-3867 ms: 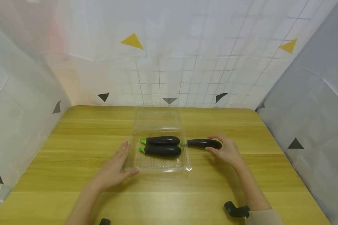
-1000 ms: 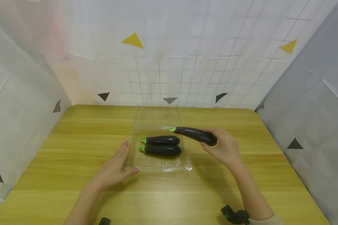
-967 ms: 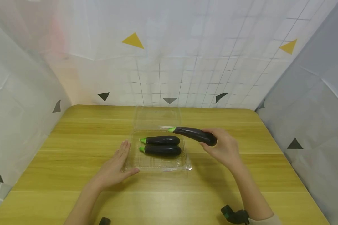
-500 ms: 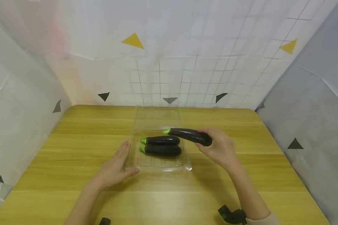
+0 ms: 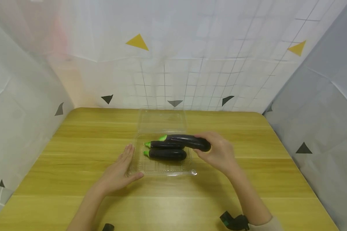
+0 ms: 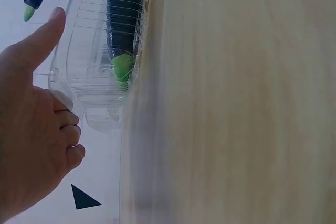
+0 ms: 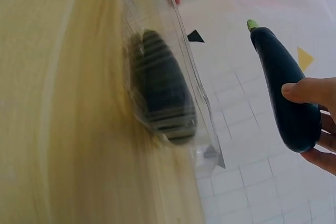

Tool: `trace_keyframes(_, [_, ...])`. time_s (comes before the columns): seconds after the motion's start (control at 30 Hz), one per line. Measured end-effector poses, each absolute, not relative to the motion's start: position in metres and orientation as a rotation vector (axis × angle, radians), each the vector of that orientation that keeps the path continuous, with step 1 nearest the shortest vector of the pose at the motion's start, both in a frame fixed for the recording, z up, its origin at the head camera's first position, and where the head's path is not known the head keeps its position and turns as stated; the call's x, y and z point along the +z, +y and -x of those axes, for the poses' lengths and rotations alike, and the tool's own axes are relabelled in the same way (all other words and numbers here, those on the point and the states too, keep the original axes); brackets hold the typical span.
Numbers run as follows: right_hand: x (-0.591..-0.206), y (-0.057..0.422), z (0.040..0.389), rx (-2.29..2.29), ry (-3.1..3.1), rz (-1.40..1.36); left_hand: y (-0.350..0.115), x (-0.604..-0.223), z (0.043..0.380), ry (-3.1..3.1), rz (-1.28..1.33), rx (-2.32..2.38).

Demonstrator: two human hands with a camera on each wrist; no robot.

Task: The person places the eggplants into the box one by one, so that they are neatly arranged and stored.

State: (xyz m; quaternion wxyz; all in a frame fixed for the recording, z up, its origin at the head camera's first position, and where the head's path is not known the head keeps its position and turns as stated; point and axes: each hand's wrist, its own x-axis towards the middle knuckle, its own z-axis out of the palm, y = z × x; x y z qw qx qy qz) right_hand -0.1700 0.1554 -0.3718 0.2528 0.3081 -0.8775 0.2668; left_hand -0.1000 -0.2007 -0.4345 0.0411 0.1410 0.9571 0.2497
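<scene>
My right hand (image 5: 218, 152) grips a dark purple eggplant (image 5: 188, 141) by its thick end, the green stem pointing left. The eggplant is held above the back part of a clear plastic clamshell box (image 5: 154, 167). Two more eggplants lie side by side in the box: the front one (image 5: 167, 155) shows whole, while the rear one (image 5: 159, 145) is partly hidden by the held one. In the right wrist view, thumb and fingers wrap round the held eggplant (image 7: 283, 90), well above the box. My left hand (image 5: 115, 176) rests against the box's left side, fingers straight, thumb spread at the front corner.
The box's clear lid (image 5: 162, 122) is folded back flat toward the rear wall. A wooden table (image 5: 75, 144) carries it all, with pale sheet walls (image 5: 104, 77) at the back and both sides. Black wrist-worn devices (image 5: 237, 222) show near the forearms.
My right hand has lifted the third eggplant from the table at the box's right and carried it left over the box, lowering it lately. The left hand and the box have stayed put.
</scene>
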Motion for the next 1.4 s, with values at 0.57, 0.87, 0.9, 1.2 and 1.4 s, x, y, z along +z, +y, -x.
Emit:
trace_keyframes(0.57, [-0.396, 0.112, 0.161, 0.740, -2.429, -1.116, -0.199, -0.434, 0.100, 2.929, -0.434, 0.770])
trace_keyframes(0.87, [-0.403, 0.109, 0.159, 0.739, -2.479, -1.150, -0.199, -0.434, 0.099, 2.931, -0.438, 0.770])
trace_keyframes(0.9, [-0.403, 0.109, 0.159, 0.736, -2.486, -1.151, -0.199, -0.435, 0.099, 2.932, -0.437, 0.769])
trace_keyframes(1.2, [-0.407, 0.111, 0.159, 0.717, -2.598, -1.195, -0.200, -0.435, 0.100, 2.940, -0.446, 0.768])
trace_keyframes(1.4, [-0.406, 0.112, 0.159, 0.671, -2.697, -1.210, -0.200, -0.435, 0.100, 2.945, -0.443, 0.767])
